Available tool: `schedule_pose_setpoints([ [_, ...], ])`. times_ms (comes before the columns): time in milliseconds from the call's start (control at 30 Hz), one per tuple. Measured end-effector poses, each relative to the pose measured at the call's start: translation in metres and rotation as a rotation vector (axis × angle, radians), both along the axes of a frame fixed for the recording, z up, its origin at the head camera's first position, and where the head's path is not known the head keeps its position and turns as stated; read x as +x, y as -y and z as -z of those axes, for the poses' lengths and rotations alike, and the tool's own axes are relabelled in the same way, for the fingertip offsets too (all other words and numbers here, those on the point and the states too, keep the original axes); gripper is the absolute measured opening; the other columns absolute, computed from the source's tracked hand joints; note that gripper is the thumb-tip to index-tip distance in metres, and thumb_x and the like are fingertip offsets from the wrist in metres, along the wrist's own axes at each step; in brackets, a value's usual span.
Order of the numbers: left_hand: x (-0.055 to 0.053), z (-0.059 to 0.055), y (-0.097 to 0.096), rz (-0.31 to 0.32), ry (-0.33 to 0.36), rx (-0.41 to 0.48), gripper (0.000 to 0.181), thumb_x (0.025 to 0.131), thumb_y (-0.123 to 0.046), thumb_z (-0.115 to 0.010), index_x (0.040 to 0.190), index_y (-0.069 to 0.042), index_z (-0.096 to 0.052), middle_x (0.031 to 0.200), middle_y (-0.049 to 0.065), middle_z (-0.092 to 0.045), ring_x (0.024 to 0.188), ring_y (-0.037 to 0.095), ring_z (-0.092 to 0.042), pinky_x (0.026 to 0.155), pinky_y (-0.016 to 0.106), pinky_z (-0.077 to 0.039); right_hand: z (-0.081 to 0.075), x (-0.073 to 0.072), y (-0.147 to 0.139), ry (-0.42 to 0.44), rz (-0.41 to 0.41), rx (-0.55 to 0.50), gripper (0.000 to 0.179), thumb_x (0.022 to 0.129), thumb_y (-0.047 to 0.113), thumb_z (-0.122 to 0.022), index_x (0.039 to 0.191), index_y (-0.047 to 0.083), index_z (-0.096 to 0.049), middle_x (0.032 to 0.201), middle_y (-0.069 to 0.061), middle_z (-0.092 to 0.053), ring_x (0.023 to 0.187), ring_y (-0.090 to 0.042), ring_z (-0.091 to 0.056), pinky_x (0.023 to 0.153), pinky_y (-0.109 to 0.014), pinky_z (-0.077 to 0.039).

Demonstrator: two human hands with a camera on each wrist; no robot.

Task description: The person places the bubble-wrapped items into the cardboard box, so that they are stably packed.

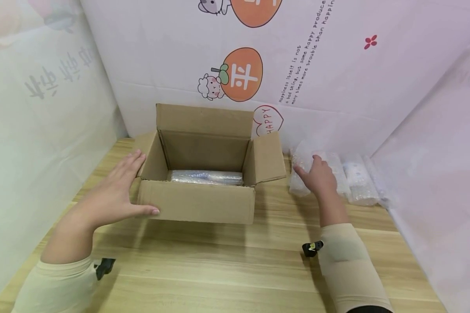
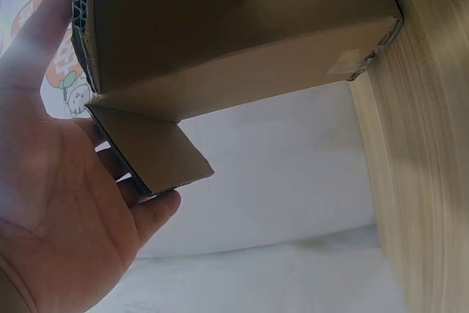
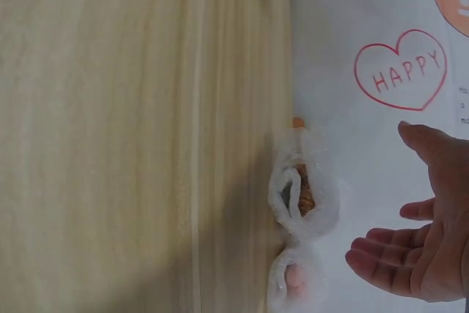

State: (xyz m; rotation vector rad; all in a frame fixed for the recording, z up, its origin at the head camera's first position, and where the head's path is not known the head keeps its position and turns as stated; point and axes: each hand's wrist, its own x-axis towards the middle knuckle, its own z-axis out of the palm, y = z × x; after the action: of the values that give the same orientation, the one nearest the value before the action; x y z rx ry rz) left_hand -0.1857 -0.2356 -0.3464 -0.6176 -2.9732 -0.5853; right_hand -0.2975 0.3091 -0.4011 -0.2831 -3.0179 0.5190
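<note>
An open cardboard box stands on the wooden table, its flaps spread. Inside lies a bubble-wrapped item. My left hand rests at the box's left front corner, thumb along the front flap and fingers spread by the left side flap. In the left wrist view the side flap lies across the fingers. My right hand hovers with parted fingers over bubble-wrapped bundles at the back right. The right wrist view shows it holding nothing, beside a bubble-wrap roll with something brown inside.
Another bubble-wrapped bundle lies farther right, near the right-hand sheet. White printed sheets wall the table at the back and both sides. Bare wood of the tabletop shows in front of the box.
</note>
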Motion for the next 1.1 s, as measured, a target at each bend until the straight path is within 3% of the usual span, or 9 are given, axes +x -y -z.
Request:
schedule_pose_setpoints([
  [167,0.0,-0.001,0.0,0.0,0.002,-0.006,0.13,0.068,-0.078,-0.069,0.159,-0.021,0.004,0.166,0.003,0.005,0.153,0.033,0.0,0.121,0.058,-0.014,0.008,-0.009,0.001,0.074,0.006,0.044,0.114,0.084,0.083,-0.036,0.152,-0.007,-0.016,0.142,-0.039,-0.035,0.122,-0.058,-0.041,0.092,-0.067,-0.044],
  [400,0.001,-0.001,-0.001,0.003,0.001,-0.015,0.13,0.068,-0.078,-0.068,0.159,-0.02,0.004,0.166,0.002,0.005,0.153,0.03,0.001,0.121,0.057,-0.014,0.021,-0.014,0.0,0.145,-0.002,0.046,0.107,0.086,0.075,-0.046,0.145,-0.011,-0.024,0.134,-0.04,-0.04,0.118,-0.057,-0.044,0.09,-0.065,-0.045],
  [800,0.0,-0.001,-0.001,-0.004,0.004,-0.006,0.13,0.068,-0.078,-0.068,0.159,-0.021,0.004,0.166,0.001,0.007,0.153,0.031,0.002,0.121,0.058,-0.013,0.035,-0.017,0.001,0.153,-0.016,0.005,0.099,0.085,0.054,-0.067,0.145,-0.012,-0.023,0.135,-0.042,-0.035,0.12,-0.06,-0.038,0.098,-0.067,-0.04],
  [1100,0.0,-0.001,-0.001,-0.005,-0.002,0.0,0.13,0.068,-0.077,-0.069,0.159,-0.02,0.004,0.166,0.002,0.006,0.153,0.032,0.001,0.121,0.058,-0.013,0.034,-0.012,-0.004,0.137,-0.045,-0.04,0.091,0.089,0.038,-0.065,0.151,-0.008,-0.017,0.138,-0.042,-0.034,0.121,-0.06,-0.038,0.099,-0.067,-0.04],
])
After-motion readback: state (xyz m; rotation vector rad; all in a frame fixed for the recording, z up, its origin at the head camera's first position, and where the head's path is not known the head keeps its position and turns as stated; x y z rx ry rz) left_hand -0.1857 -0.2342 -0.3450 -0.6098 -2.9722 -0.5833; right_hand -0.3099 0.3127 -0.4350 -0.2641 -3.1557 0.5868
